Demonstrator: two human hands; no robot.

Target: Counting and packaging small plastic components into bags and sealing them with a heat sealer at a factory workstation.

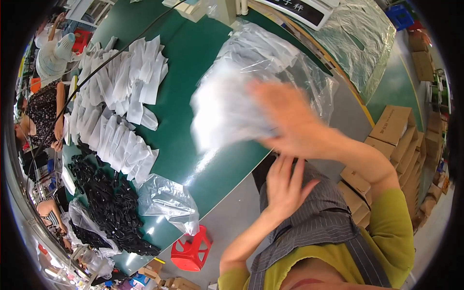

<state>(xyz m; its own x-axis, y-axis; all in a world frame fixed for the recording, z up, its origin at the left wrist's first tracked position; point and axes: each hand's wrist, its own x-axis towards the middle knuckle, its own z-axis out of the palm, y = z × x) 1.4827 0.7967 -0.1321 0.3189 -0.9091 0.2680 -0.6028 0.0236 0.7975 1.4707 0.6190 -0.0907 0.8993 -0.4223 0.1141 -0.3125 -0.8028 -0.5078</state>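
A green table (179, 121) runs from the far side down the left, its near edge slanting past the person. Stacked cardboard boxes (382, 140) stand on the right. Clear plastic sheeting (357, 48) is spread on the far right. The person wears a dark striped apron (314, 198), near, just beside the table's edge.

On the left of the table, flat white packets (123, 77) lie overlapping in two rough rows, one farther than the other. Nearer, still on the left, is a tangled heap of black cables (108, 203). Toward the far right of the table a large clear bag (321, 89) lies with more white pieces inside.

In front of that bag's near left part is a white bundle (227, 111), badly blurred, above the table. The right hand (290, 111), blurred too, has hold of its right end, fingers and thumb set well apart across it; how firmly they press cannot be told. The left hand (285, 186) is nearer, in front of the apron, fingers extended and thumb out to the right, with nothing in its grasp; whether it touches the cloth is unclear.

A smaller clear bag (166, 203) lies on the near left of the table, beside the heap. Below it on the floor stands a red stool (193, 249).
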